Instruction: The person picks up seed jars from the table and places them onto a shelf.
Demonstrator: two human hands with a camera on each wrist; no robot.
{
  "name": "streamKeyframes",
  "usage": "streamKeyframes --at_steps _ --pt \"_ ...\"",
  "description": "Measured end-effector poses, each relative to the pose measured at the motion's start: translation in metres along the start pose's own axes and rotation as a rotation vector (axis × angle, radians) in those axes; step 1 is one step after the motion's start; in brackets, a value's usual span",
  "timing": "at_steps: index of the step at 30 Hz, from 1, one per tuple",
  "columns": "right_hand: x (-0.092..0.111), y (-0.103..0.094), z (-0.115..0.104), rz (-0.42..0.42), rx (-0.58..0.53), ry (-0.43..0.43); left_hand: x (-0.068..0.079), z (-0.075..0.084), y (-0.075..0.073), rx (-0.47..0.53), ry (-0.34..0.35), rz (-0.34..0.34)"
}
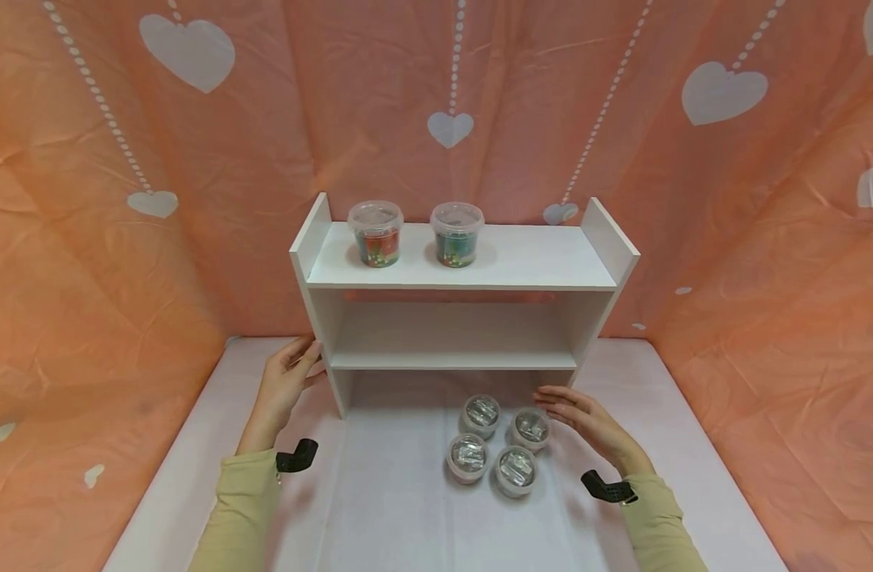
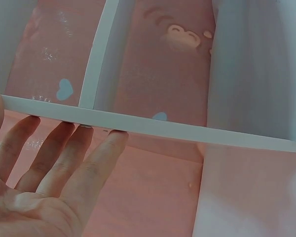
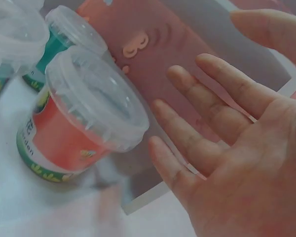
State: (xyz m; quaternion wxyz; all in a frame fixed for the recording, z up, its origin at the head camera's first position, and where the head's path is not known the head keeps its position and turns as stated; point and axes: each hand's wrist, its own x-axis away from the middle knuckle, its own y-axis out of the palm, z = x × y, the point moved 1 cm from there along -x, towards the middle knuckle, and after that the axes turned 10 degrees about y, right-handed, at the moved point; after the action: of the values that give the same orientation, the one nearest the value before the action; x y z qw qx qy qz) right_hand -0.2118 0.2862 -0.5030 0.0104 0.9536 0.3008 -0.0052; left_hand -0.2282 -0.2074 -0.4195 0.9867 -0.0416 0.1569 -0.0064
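My left hand [image 1: 286,384] is at the left side panel of a white two-tier shelf [image 1: 450,369]. In the left wrist view its fingertips [image 2: 119,138] touch the panel's outer face, fingers nearly straight. My right hand [image 1: 582,421] is beside the shelf's lower right side, fingers extended and holding nothing. Nearest to it is a lidded plastic tub [image 1: 531,429], one of several clustered on the table before the shelf. In the right wrist view, a tub with a red label [image 3: 74,133] and teal-labelled tubs [image 3: 52,54] appear left of the fingers.
On the top board stand a red-labelled tub [image 1: 376,234] and a teal-labelled tub [image 1: 457,234], both with clear lids. A pinkish-white cloth covers the table [image 1: 386,508]. Orange curtains [image 1: 379,103] with white hearts enclose the back and sides.
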Motion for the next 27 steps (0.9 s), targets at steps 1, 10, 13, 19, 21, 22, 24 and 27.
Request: streamKeyframes --at_steps 1,10,13,19,21,22,24,27 --pt "0.000 0.000 0.002 0.002 0.005 0.005 0.000 0.000 0.000 0.000 0.001 0.000" --pt "0.001 -0.004 0.015 0.025 0.073 0.083 0.000 -0.002 -0.002 -0.016 0.022 -0.014" --pt "0.002 -0.005 0.019 0.001 0.064 0.098 0.000 -0.002 -0.002 -0.012 0.032 -0.018" --pt "0.002 -0.007 0.025 -0.029 0.041 0.148 -0.001 -0.001 -0.001 -0.008 0.028 -0.009" --pt "0.002 -0.008 0.028 -0.035 0.034 0.159 -0.001 -0.002 -0.001 -0.005 0.021 -0.004" --pt "0.002 -0.008 0.029 -0.039 0.030 0.161 -0.002 -0.002 -0.001 -0.004 0.020 -0.005" --pt "0.002 -0.008 0.030 -0.051 0.019 0.165 -0.002 -0.002 -0.001 0.009 0.014 -0.001" --pt "0.001 -0.008 0.033 -0.063 0.013 0.177 -0.001 -0.002 0.000 0.015 0.008 -0.004"
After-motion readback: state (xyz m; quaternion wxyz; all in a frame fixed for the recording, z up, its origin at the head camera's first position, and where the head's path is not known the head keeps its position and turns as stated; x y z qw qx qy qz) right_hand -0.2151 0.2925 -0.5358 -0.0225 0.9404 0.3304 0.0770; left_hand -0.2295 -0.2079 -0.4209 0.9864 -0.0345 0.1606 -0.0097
